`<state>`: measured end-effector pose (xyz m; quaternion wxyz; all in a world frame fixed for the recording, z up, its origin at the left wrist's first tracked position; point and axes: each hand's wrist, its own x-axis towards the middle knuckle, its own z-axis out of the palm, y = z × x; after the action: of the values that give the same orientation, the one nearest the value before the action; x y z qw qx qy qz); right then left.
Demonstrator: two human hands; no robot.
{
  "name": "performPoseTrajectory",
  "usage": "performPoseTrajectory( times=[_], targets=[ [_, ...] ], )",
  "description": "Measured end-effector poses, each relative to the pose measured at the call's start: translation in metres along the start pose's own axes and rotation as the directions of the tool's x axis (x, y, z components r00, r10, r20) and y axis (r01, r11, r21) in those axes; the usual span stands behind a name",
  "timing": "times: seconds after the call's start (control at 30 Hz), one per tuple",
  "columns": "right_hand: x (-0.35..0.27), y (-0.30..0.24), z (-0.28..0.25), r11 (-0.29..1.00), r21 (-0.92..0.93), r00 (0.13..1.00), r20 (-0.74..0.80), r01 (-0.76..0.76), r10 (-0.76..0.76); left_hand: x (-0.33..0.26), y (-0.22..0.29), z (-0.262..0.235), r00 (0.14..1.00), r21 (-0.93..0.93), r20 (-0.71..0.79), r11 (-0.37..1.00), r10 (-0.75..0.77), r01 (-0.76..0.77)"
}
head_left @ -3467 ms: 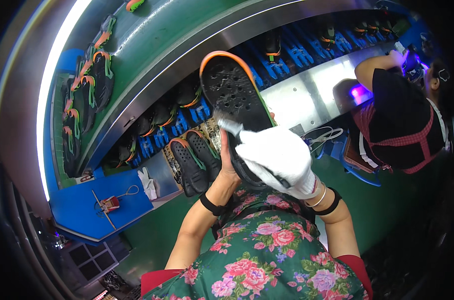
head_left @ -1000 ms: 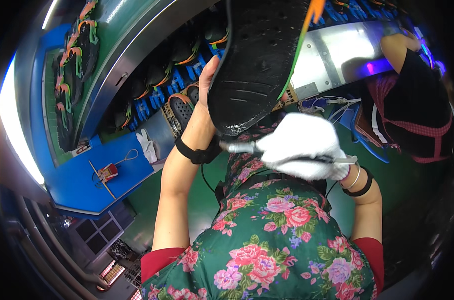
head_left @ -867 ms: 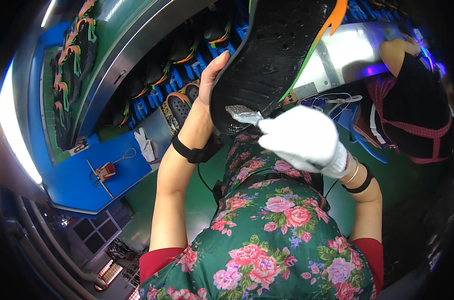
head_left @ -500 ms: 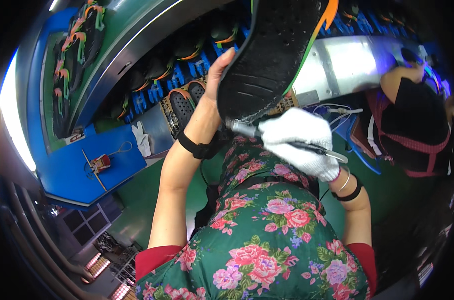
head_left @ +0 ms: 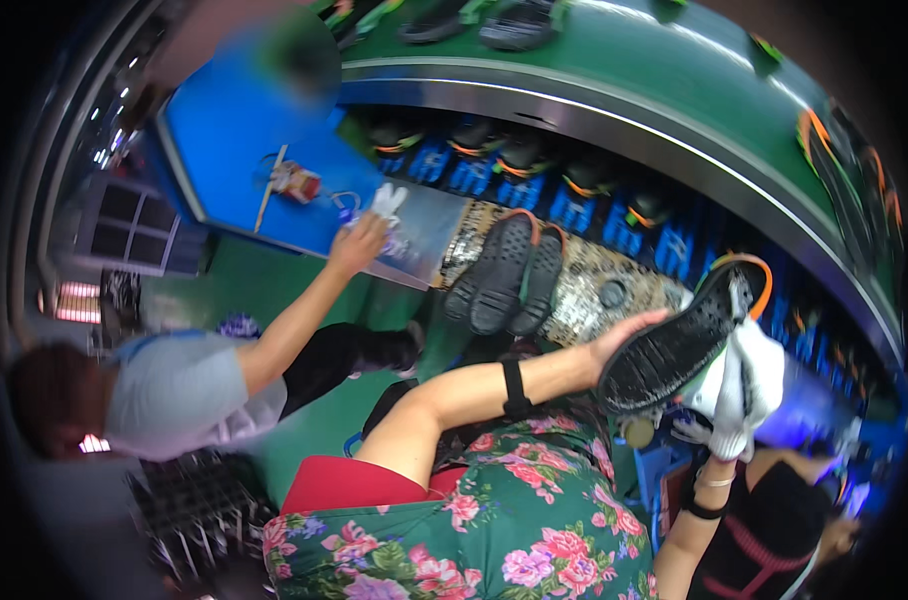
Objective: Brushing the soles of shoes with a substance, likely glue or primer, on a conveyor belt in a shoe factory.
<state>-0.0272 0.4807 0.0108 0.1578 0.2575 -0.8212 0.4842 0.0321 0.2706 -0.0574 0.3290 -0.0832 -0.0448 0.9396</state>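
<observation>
The black-soled shoe (head_left: 689,345) has come down from overhead to centre right of the frame, sole still upward, bare left hand (head_left: 624,338) cupping its heel end, white-gloved right hand (head_left: 744,385) closed around its far side, brush no longer visible, so brushing seems paused.

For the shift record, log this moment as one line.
left hand: holds black shoe, sole up | right hand: white glove, on shoe | shoe pair on bench | co-worker's hand at blue table
</observation>
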Motion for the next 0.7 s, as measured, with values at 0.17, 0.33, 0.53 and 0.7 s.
performPoseTrajectory(
  times=[0.17,0.33,0.53,0.7],
  targets=[
    [-0.02,-0.012,0.029,0.961,0.261,0.967,0.253,-0.088,0.02,-0.025,0.014,-0.001,0.979,0.05,0.14,0.987,0.147,-0.155],
    [-0.028,-0.023,0.038,0.889,0.179,0.873,0.345,-0.422,0.345,-0.033,0.027,0.005,0.936,-0.047,0.168,0.951,0.31,-0.306],
    [-0.05,-0.011,0.032,0.385,0.714,0.807,0.46,-0.584,0.371,-0.045,0.041,0.03,0.901,0.144,0.09,0.889,0.425,-0.434],
    [-0.05,0.005,0.02,-0.125,0.92,0.741,0.375,-0.371,0.557,-0.083,0.047,0.077,0.908,0.284,0.204,0.866,0.366,-0.413]
  ],
)
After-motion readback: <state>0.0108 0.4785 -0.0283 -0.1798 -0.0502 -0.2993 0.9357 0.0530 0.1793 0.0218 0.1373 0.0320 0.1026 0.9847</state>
